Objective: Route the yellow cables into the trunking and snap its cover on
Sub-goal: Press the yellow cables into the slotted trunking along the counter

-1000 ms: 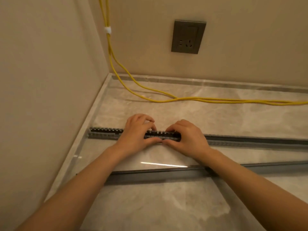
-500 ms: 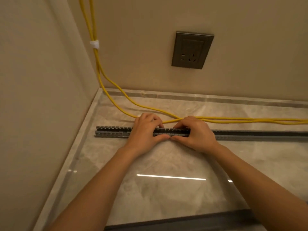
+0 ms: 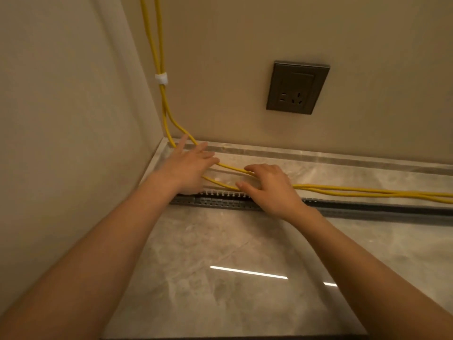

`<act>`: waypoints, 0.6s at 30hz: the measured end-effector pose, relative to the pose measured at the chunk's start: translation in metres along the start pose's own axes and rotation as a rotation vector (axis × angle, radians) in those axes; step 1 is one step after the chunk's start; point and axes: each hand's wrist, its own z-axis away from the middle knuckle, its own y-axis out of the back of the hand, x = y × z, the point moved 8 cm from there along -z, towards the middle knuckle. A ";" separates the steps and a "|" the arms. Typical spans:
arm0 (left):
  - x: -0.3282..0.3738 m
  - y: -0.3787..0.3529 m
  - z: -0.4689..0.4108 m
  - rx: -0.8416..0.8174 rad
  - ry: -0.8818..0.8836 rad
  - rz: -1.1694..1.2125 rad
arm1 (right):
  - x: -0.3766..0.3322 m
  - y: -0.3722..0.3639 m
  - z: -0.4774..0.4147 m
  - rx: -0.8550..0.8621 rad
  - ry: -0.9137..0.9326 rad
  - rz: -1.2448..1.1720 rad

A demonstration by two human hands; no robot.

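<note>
The person's left hand (image 3: 190,169) reaches toward the corner of the room with its fingers spread flat and open, lying over the two yellow round cables (image 3: 367,191) without closing on them; one cable runs beneath its palm and another passes its fingertips. The right hand (image 3: 269,186) sits just beside it, to the right, fingers curled loosely down onto the same cables with the thumb stretched toward the left hand; whether it actually pinches a cable cannot be told. Directly under both wrists, on the near side of the hands, lies the long grey slotted plastic trunking (image 3: 220,201), flat on the glossy beige marble-patterned floor (image 3: 220,278), its comb-like teeth showing between the two hands and its channel uncovered. The cables rest on the floor just beyond the trunking, not inside it, trailing off past the right hand. Above the left hand they climb the beige wall (image 3: 245,33), bound by a white tie (image 3: 161,78). Above the right hand is a dark grey rectangular wall socket (image 3: 297,87), bearing no readable writing.
</note>
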 end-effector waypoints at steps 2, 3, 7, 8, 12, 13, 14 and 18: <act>-0.009 0.007 0.003 0.057 0.003 -0.207 | -0.017 -0.010 -0.006 -0.044 0.019 0.075; -0.011 0.010 0.004 0.104 -0.001 -0.262 | -0.024 -0.014 -0.008 -0.055 0.026 0.110; -0.014 0.016 0.008 0.182 0.004 -0.296 | -0.037 -0.021 -0.015 -0.025 0.048 0.219; -0.017 0.017 0.011 0.192 0.013 -0.275 | -0.038 -0.021 -0.015 -0.005 0.057 0.238; -0.029 0.031 0.026 0.366 0.042 -0.097 | -0.039 -0.008 -0.011 0.139 0.113 0.235; -0.033 0.036 0.029 0.405 0.044 -0.044 | -0.038 -0.002 -0.009 0.208 0.142 0.219; -0.037 0.042 0.033 0.442 0.042 0.007 | -0.038 0.007 -0.006 0.281 0.177 0.198; -0.042 0.065 0.051 0.642 -0.036 0.116 | -0.045 0.052 0.013 0.527 0.283 0.068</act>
